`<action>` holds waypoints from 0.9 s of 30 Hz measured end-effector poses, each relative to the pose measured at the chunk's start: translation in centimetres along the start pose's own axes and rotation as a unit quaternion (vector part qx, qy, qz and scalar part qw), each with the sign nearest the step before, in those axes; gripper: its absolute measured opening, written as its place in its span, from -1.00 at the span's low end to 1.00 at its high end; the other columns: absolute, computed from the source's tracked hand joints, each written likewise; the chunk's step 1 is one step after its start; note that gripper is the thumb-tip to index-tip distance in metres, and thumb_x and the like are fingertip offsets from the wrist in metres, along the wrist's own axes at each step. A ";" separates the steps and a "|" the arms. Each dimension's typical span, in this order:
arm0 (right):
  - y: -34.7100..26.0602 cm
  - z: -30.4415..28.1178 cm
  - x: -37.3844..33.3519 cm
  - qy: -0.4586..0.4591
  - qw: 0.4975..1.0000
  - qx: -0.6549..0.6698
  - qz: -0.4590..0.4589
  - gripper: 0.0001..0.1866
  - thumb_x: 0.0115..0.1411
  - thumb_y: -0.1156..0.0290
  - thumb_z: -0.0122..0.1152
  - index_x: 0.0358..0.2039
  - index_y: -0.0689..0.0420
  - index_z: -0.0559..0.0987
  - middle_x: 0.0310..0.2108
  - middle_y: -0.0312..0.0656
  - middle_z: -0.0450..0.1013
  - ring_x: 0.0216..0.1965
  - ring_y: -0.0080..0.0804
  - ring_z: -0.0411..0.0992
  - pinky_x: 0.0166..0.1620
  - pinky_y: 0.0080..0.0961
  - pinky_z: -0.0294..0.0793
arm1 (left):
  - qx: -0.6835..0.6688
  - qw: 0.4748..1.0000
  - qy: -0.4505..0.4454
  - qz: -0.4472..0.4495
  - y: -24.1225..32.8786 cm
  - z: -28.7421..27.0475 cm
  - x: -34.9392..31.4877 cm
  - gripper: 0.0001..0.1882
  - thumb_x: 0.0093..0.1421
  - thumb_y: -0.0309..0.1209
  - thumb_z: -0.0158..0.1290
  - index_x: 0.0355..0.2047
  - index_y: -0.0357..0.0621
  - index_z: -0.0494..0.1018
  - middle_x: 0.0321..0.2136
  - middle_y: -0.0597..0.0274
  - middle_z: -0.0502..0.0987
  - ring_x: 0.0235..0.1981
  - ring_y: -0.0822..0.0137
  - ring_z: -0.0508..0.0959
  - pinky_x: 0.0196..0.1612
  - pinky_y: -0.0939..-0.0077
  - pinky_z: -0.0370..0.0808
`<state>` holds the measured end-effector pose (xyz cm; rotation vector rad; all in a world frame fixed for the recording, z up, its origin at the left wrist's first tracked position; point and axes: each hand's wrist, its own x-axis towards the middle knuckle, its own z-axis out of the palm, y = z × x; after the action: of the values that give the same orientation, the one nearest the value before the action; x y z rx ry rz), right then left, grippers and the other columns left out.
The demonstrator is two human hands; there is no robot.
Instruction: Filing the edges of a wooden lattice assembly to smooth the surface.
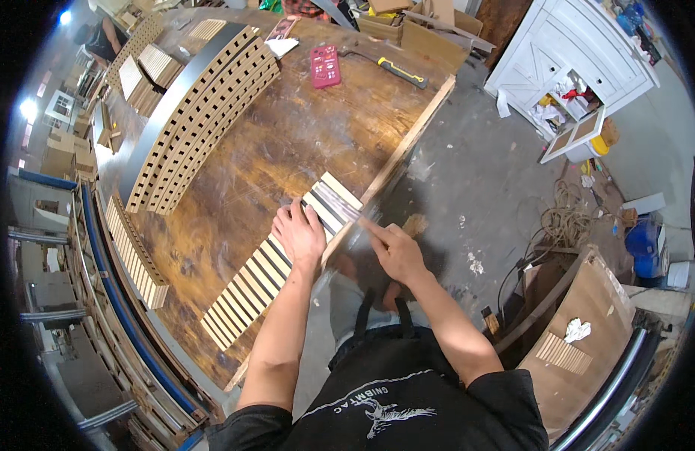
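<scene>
A row of narrow pale wooden slats (246,289), with dark strips between them, lies at a slant along the near edge of the wooden table. My left hand (299,234) rests on the slats toward their far end, fingers laid out over the wood. My right hand (398,254) is just beyond the table's edge, its fingers closed on the near end of a thin, flat grey tool (340,201). That tool crosses the far slats and is smeared by motion. It looks like a file, but its exact kind is hard to make out.
Slotted curved boards (212,124) stand stacked on the table (332,128) at left, with another slat row (133,252) nearer. A red patterned phone case (325,66) and a yellow-black handled hammer (396,71) lie at the back. A white cabinet (565,60) stands far right.
</scene>
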<state>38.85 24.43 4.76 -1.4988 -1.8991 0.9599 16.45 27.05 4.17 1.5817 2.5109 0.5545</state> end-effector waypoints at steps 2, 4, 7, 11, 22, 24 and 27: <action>-0.3 -0.2 -0.8 -0.015 1.000 0.000 0.011 -0.55 0.42 0.31 0.21 0.30 -0.29 0.59 -0.33 -0.10 0.48 -0.25 -0.07 0.54 -0.14 -0.24 0.56 | 0.013 1.000 0.005 0.002 -0.4 0.0 0.1 -0.54 0.46 -0.14 -0.06 0.25 -0.06 0.47 0.09 -0.05 0.46 0.19 -0.07 0.38 0.36 -0.05 0.18; -0.6 -1.1 -1.8 -0.029 0.999 -0.003 0.020 -0.55 0.42 0.31 0.21 0.30 -0.28 0.59 -0.33 -0.08 0.49 -0.25 -0.05 0.54 -0.13 -0.23 0.56 | 0.011 1.000 0.015 0.007 -0.6 0.1 0.2 -0.55 0.45 -0.15 -0.04 0.25 -0.05 0.47 0.08 -0.05 0.46 0.18 -0.07 0.40 0.37 -0.03 0.18; -0.6 -1.4 -2.2 -0.049 0.997 0.022 0.052 -0.54 0.41 0.31 0.22 0.30 -0.26 0.58 -0.36 -0.04 0.50 -0.25 0.02 0.54 -0.13 -0.19 0.56 | 0.016 1.000 0.015 0.012 -0.6 0.3 0.3 -0.55 0.45 -0.17 -0.04 0.24 -0.07 0.47 0.05 -0.06 0.46 0.16 -0.06 0.40 0.36 -0.03 0.18; -1.5 1.9 3.7 -0.039 0.999 -0.005 0.019 -0.55 0.45 0.15 0.11 0.32 -0.40 0.54 -0.27 0.09 0.58 -0.19 0.16 0.57 -0.11 0.01 0.56 | 0.010 0.999 0.007 0.030 -0.4 0.3 0.4 -0.53 0.44 -0.17 -0.04 0.26 -0.08 0.44 0.06 -0.09 0.43 0.18 -0.07 0.38 0.37 -0.07 0.13; 1.5 -7.3 -9.4 -0.145 0.976 -0.011 0.163 -0.53 0.43 0.27 0.17 0.33 -0.26 0.56 -0.15 0.01 0.61 -0.12 -0.03 0.60 -0.03 -0.22 0.56 | -0.004 1.000 0.004 0.011 -0.5 0.2 0.2 -0.53 0.43 -0.16 -0.04 0.25 -0.07 0.44 0.08 -0.06 0.44 0.22 -0.06 0.36 0.38 -0.08 0.12; 3.2 -7.5 -12.8 -0.151 0.973 -0.034 0.171 -0.53 0.42 0.30 0.19 0.34 -0.17 0.57 -0.12 0.01 0.62 -0.11 -0.11 0.62 -0.01 -0.25 0.57 | -0.012 1.000 0.014 0.009 -0.3 0.1 0.3 -0.54 0.43 -0.17 -0.03 0.24 -0.08 0.45 0.08 -0.04 0.44 0.22 -0.06 0.36 0.38 -0.07 0.13; 3.4 -7.1 -13.8 0.030 0.983 0.093 0.157 -0.53 0.46 0.34 0.17 0.33 0.17 0.53 0.04 0.05 0.64 0.06 -0.31 0.61 0.09 -0.25 0.56 | -0.010 1.000 0.008 0.007 -0.3 -0.3 0.1 -0.52 0.43 -0.16 -0.03 0.25 -0.11 0.44 0.10 -0.05 0.44 0.22 -0.07 0.37 0.38 -0.06 0.13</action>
<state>49.63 12.96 6.64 -1.7232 -1.5113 1.1806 16.00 26.98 4.36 1.5954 2.4996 0.5959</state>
